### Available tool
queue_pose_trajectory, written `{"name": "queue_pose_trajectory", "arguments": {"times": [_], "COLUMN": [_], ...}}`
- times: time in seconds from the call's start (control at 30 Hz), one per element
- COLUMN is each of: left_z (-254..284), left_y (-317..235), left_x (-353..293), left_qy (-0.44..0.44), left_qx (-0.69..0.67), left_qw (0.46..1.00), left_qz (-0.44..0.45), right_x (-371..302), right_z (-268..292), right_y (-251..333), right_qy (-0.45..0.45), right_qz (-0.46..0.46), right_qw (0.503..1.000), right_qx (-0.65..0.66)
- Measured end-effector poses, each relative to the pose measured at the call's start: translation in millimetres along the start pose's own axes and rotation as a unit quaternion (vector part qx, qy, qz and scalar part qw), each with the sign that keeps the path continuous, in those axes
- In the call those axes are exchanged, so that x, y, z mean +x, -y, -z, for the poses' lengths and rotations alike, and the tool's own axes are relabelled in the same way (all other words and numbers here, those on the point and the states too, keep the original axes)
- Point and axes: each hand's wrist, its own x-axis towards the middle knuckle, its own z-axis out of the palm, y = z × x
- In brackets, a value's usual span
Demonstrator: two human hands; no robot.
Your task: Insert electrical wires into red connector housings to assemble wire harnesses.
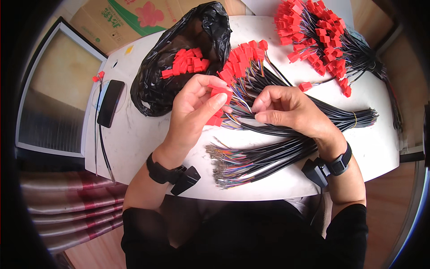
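My left hand (pixel 190 107) is closed, its thumb and fingers pinching a red plastic connector housing (pixel 219 93). Thin coloured wires (pixel 242 102) run from beside that housing toward my right hand (pixel 298 110). There the thumb and forefinger are pressed together on what looks like a thin wire; the tip is partly hidden by the fingers. Beneath and behind both hands lies a bundle of black cables (pixel 327 110), many ending in red connector housings (pixel 244 58). Closer to me, a second bundle of black cables (pixel 268 159) shows stripped coloured ends with no housings on them.
An open black plastic bag (pixel 150 83) holds loose red housings (pixel 188 62). At the far right lies a large tied cable bundle with red housings (pixel 329 42). A phone (pixel 110 104) and two thin cables (pixel 104 150) lie left on the white table (pixel 134 148). Behind stands a cardboard box (pixel 96 27).
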Motion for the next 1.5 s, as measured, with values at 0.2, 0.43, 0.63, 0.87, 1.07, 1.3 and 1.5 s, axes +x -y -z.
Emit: {"name": "queue_pose_trajectory", "arguments": {"times": [0.2,0.43,0.63,0.87,1.07,1.3,1.5], "left_z": [-0.2,6.0,7.3,11.5,15.1,-2.6,-5.2], "left_y": [0.1,3.7,4.3,2.1,4.2,-2.2,10.3], "left_x": [1.7,3.0,2.9,3.3,4.2,7.0,-1.2], "left_qy": [-0.003,0.003,-0.004,0.011,0.007,-0.068,0.046], "left_qx": [0.001,-0.002,-0.005,-0.089,-0.119,-0.094,0.062], "left_qw": [1.000,0.999,1.000,0.993,0.986,0.989,0.996], "left_qz": [-0.015,-0.037,-0.007,0.077,0.120,0.086,0.049], "right_x": [-0.4,0.3,0.2,-1.7,0.9,0.8,1.6], "right_z": [-2.7,-0.4,0.5,2.8,2.8,9.6,17.3], "right_y": [-4.0,1.2,2.0,-0.3,-2.0,-3.0,-2.2], "right_qy": [0.005,-0.029,-0.003,0.039,0.061,-0.079,-0.119], "right_qz": [-0.005,-0.058,-0.064,-0.033,-0.014,0.039,0.114], "right_qw": [0.999,0.998,0.997,0.997,0.997,0.994,0.985], "right_qx": [-0.041,0.016,0.039,0.062,0.038,0.061,0.058]}}
